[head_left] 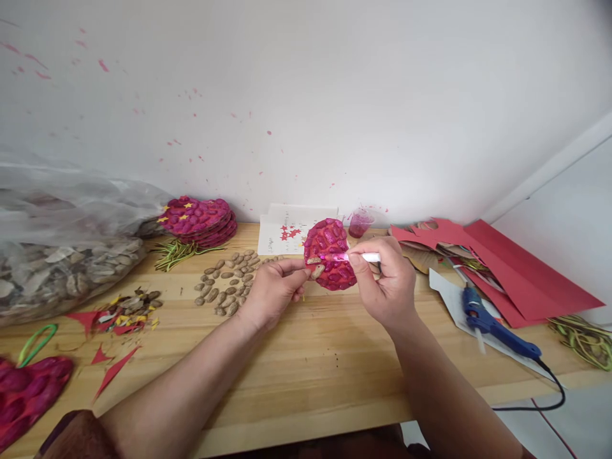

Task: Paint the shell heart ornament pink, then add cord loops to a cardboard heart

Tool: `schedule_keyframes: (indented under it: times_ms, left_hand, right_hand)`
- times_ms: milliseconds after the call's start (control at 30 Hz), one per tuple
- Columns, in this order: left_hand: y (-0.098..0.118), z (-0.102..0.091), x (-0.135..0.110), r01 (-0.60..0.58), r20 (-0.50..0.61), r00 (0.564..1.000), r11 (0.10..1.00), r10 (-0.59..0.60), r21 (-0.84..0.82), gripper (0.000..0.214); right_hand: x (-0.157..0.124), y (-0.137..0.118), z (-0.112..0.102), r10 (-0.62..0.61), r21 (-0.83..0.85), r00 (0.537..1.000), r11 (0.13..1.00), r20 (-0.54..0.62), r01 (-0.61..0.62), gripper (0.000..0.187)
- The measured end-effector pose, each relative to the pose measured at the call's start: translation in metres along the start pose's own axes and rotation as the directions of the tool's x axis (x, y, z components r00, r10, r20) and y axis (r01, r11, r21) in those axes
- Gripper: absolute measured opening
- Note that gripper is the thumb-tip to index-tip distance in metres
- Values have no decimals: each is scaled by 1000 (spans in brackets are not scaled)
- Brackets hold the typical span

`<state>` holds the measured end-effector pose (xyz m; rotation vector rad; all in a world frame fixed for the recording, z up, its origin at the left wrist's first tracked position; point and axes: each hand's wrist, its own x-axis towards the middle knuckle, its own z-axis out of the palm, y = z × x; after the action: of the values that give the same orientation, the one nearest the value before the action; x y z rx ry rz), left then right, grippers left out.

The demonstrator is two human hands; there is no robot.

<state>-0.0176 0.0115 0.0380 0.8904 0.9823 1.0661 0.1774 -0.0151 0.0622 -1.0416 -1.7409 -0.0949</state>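
Note:
My left hand pinches the lower left edge of a round disc covered in pink-painted peanut shells, held tilted above the wooden table. My right hand is closed on a white-handled brush whose pink tip touches the disc's middle. One or two shells at the disc's left edge are still bare tan.
Loose peanut shells lie left of my hands, a stack of painted discs behind them. A plastic bag of shells fills the left. A pink paint cup, red paper and a blue glue gun sit to the right.

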Motion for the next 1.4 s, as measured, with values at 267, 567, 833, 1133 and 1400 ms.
schedule_keyframes:
  times_ms: [267, 567, 833, 1133, 1400]
  left_hand:
    - [-6, -5, 2, -199, 63, 980, 945, 190, 258, 25]
    - [-3, -1, -5, -316, 57, 944, 845, 324, 431, 22]
    - [-6, -2, -4, -321, 47, 940, 829, 338, 457, 21]
    - [-8, -4, -4, -356, 60, 924, 789, 379, 501, 22]
    - [-9, -5, -4, -386, 82, 910, 760, 406, 523, 25]
  right_hand:
    - [-3, -5, 0, -29, -10, 999, 1000, -26, 29, 8]
    - [-2, -17, 2, -42, 1, 999, 999, -16, 42, 9]
    - [-2, -9, -1, 13, -34, 1000, 999, -24, -14, 5]
    - [-3, -8, 0, 113, 59, 993, 992, -37, -111, 4]
    - [-3, -16, 1, 43, 72, 999, 996, 4, -43, 7]
